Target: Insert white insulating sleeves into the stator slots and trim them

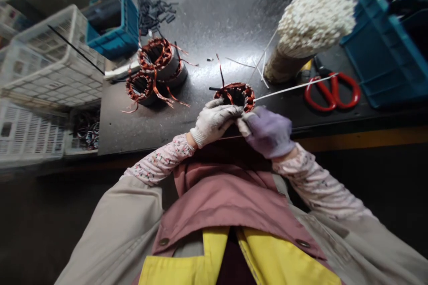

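Note:
A motor stator with copper windings point(236, 95) sits at the near edge of the dark workbench point(214, 13). My left hand point(214, 121), in a white glove, is closed on the stator's near rim. My right hand point(267, 131), in a purple-grey glove, pinches at the same rim, close against the left fingers. A thin white strip point(294, 87) runs from the stator's right side out toward the scissors; whether my right hand grips its end is hidden. A loose copper lead point(220, 71) stands up from the winding.
Three more wound stators point(155, 69) are piled at the left. A bundle of white sleeves point(309, 26) lies at right, red-handled scissors point(331, 91) beside it. Blue bins point(384, 44) point(113, 22) stand right and back left, white crates point(50, 67) at far left, black tube pieces point(155, 11) behind.

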